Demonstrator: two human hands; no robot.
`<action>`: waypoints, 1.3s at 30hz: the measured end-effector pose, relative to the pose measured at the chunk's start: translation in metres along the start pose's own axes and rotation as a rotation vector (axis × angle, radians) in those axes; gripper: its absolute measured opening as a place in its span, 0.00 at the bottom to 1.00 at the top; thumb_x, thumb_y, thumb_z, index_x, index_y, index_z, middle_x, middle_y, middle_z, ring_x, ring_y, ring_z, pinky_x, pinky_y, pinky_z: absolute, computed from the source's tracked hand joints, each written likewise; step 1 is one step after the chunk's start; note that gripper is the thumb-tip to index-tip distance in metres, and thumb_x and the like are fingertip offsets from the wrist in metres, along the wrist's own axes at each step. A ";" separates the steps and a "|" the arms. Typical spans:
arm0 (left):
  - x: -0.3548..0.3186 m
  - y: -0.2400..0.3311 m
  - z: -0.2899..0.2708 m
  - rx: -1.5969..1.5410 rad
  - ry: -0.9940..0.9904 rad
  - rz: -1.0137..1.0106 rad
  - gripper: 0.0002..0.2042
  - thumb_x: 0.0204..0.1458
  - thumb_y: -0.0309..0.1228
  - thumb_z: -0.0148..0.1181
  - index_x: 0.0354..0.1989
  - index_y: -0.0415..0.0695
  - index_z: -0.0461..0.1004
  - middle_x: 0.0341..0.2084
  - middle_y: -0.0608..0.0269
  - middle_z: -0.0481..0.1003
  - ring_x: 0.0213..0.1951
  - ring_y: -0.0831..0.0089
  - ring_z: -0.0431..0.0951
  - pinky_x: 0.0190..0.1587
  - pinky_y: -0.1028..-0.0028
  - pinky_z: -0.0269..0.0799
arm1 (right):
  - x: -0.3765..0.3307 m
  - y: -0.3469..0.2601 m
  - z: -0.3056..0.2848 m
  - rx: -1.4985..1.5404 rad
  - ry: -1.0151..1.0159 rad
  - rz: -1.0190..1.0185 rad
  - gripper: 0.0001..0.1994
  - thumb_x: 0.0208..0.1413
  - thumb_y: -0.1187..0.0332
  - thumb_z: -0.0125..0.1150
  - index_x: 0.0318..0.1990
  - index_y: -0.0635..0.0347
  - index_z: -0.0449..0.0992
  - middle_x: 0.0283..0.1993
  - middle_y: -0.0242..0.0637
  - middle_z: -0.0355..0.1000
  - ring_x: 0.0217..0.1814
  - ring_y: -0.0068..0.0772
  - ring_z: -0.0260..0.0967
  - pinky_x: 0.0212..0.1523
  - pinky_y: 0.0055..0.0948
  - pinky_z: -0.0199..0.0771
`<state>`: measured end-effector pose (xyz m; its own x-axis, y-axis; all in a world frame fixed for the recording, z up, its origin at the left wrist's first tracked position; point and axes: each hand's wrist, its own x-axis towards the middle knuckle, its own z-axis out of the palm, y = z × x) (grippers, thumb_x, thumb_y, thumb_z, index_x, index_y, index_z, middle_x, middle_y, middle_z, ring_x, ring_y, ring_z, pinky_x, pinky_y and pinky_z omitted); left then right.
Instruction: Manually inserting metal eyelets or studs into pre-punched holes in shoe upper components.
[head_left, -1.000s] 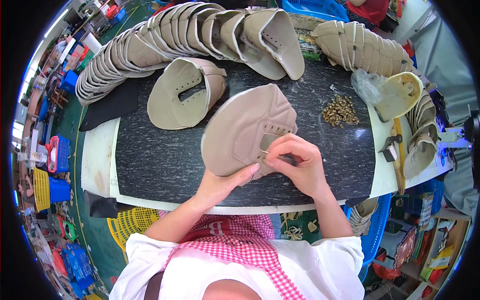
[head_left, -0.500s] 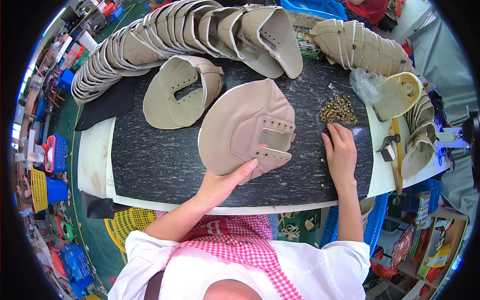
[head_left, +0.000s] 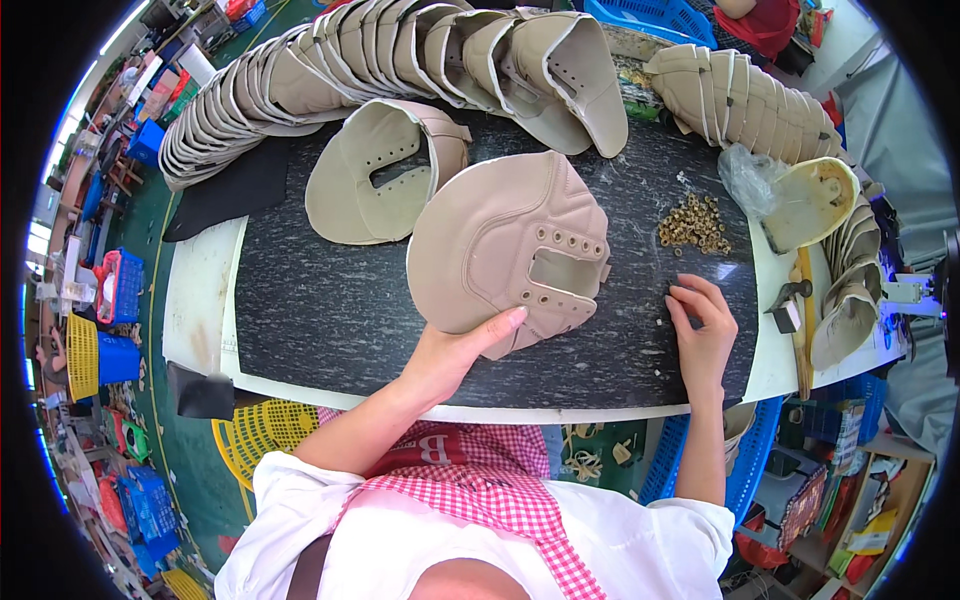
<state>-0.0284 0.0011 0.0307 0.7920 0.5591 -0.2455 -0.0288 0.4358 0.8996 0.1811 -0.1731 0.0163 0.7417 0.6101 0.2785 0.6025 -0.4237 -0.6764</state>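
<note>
My left hand (head_left: pixel 455 352) grips a beige stitched shoe upper (head_left: pixel 465 225) by its near edge, the thumb on top and the other fingers hidden beneath. Two rows of lace holes flank the upper's rectangular opening; several of them have metal eyelets. To the right, my right hand (head_left: pixel 706 335) is low over the dark board, its thumb and forefinger brought together. Whatever lies between those fingertips is too small to make out. Just beyond them is a small pile of brass eyelets (head_left: pixel 695 222), with one loose eyelet (head_left: pixel 679 252) at its near side.
Another beige upper (head_left: pixel 345 195) stands behind the held one. A long row of nested uppers (head_left: pixel 330 60) curves along the back left, and a second row (head_left: pixel 750 100) lies at the back right. Right of the board (head_left: pixel 300 320) are a plastic bag (head_left: pixel 750 178), a shallow tray (head_left: pixel 815 205) and a hammer (head_left: pixel 792 305).
My right hand has drawn back from the eyelet pile toward me, its fingers more curled. The left hand still holds the shoe upper. The whole view has shifted slightly.
</note>
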 end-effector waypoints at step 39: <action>0.009 -0.012 0.008 0.182 -0.185 0.060 0.20 0.54 0.36 0.53 0.52 0.37 0.63 0.47 0.59 0.68 0.48 0.73 0.67 0.49 0.74 0.64 | 0.013 -0.037 -0.002 0.588 -0.169 0.069 0.05 0.41 0.79 0.62 0.29 0.64 0.76 0.30 0.30 0.73 0.32 0.21 0.68 0.33 0.19 0.67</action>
<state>-0.0159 -0.0046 0.0204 0.8908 0.4342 -0.1341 0.0175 0.2622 0.9649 0.1690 -0.1510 0.0461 0.6873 0.7125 0.1412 0.2556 -0.0553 -0.9652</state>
